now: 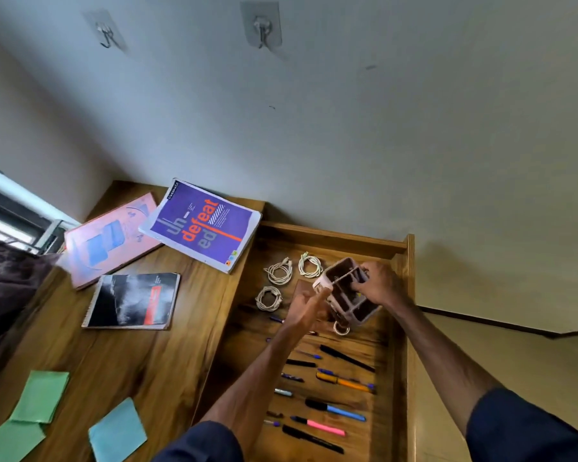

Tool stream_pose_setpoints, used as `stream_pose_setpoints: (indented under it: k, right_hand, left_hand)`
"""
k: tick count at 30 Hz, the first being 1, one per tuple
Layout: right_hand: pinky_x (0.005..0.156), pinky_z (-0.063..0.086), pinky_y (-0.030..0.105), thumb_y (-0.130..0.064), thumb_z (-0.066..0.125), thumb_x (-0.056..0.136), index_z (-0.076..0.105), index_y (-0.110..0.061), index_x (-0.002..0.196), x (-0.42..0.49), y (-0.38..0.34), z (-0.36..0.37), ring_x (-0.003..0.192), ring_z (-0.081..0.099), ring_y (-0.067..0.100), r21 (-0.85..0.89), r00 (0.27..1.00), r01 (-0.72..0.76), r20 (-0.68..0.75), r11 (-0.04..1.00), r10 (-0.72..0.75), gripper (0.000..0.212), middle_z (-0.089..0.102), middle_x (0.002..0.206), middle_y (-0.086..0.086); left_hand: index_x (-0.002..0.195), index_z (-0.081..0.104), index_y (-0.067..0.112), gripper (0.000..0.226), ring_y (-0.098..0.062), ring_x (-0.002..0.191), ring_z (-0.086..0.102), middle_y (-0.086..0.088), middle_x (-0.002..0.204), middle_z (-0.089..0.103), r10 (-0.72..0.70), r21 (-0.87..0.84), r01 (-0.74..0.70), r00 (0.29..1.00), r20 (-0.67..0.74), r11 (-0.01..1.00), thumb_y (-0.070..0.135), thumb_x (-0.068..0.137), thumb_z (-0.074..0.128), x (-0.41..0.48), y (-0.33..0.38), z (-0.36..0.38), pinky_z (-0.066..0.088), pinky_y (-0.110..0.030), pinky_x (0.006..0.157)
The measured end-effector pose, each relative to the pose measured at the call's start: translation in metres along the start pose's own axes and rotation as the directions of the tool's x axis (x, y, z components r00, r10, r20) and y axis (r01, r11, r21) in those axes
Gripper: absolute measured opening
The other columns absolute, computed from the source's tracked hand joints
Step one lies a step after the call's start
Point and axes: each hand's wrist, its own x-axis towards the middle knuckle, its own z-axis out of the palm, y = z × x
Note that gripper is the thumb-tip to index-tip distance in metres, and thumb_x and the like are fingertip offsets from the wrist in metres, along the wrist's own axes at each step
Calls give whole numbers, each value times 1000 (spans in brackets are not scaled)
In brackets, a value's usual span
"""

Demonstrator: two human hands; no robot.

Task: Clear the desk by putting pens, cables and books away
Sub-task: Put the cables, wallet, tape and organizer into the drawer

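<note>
- The right hand (377, 283) holds a divided pen holder (347, 295) tilted above the far end of a sunken wooden tray (331, 235), which sits at the right of the tabletop (154, 361). Its grip is closed over the holder's right rim, fingers curled round the wall.
- The left hand (309, 310) reaches in from the near left with an open grip, fingers stretched toward the holder's pale left corner. Blur there makes it hard to say whether they touch it.
- The pens (334, 410) lie loose along the tray floor, on the near side of the holder. None shows standing in the holder.
- Three coiled cables (278, 271) lie in the tray to the far left of the holder. A fourth coil (341, 328) peeks out just under the holder's near edge.
- The books are out on the left part of the tabletop. A purple book (202, 225) overlaps a corner of a pink book (111, 238), and a black spiral notebook (134, 300) lies nearer.
- Green and blue paper squares (44, 396) lie at the near left.
- Judged from this, the clearing has hardly begun. The holder is only being brought into place, and pens, cables and all three books are left to put away.
</note>
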Motion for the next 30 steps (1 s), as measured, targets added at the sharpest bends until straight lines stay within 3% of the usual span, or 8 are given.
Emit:
stream_pose_setpoints:
  k: [2,5,7,9,13,16,25,30]
  right_hand:
    - [60,41,22,-24,80,84,70,-13,105,8,9,2,83,63,17,4,991,-87,-103,996,87,26,69,95,3]
    - [76,56,34,-25,79,84,69,-8,108,20,15,3,100,62,24,-3,963,-166,-217,986,162,31,62,104,9]
    - [81,61,39,-24,78,85,66,-8,113,28,16,3,106,65,28,7,951,-228,-215,974,224,35,64,114,12]
    - [77,63,38,-21,77,87,65,-7,117,35,17,5,98,70,27,24,944,-262,-201,965,261,36,68,113,12]
    - [70,63,34,-20,71,92,64,-5,121,43,17,15,89,74,25,26,945,-270,-186,963,270,33,73,106,12]
    - [68,63,34,-21,69,94,64,-4,120,43,16,18,87,74,24,23,943,-278,-186,960,277,32,74,105,12]
    - [74,62,37,-30,64,97,60,-3,125,31,26,21,95,73,29,97,946,-262,-170,960,275,39,72,111,14]
    - [88,60,41,-38,57,100,35,-4,148,8,16,26,114,65,30,108,940,-242,-222,964,261,63,58,134,18]
  left_hand:
    - [127,49,9,59,-25,104,69,-14,125,63,-3,125,16,994,-107,992,50,90,69,7,1,2,63,-42,83]
    - [132,50,13,51,-12,95,66,-4,121,62,50,322,18,978,-203,947,41,93,68,14,-2,0,61,-24,70]
    - [130,50,12,46,-19,101,68,-6,118,66,18,360,65,974,-225,931,36,94,67,19,-7,-1,62,-36,85]
    - [126,52,15,39,-20,102,69,-6,114,68,-16,394,104,975,-221,913,33,94,66,22,-10,-3,61,-40,88]
    - [126,52,17,37,-13,90,68,-2,108,67,19,515,90,979,-203,852,32,95,64,27,-13,-5,56,-22,62]
    - [128,51,18,38,-17,96,69,-4,112,66,-6,501,103,982,-191,859,31,94,65,27,-16,-6,63,-31,74]
    - [122,55,16,34,-21,94,72,-3,103,66,-52,450,148,974,-218,880,27,93,68,14,-22,2,65,-39,74]
    - [113,55,17,25,-24,97,73,-7,105,69,-10,455,108,977,-213,884,24,92,66,-3,-24,2,64,-43,78]
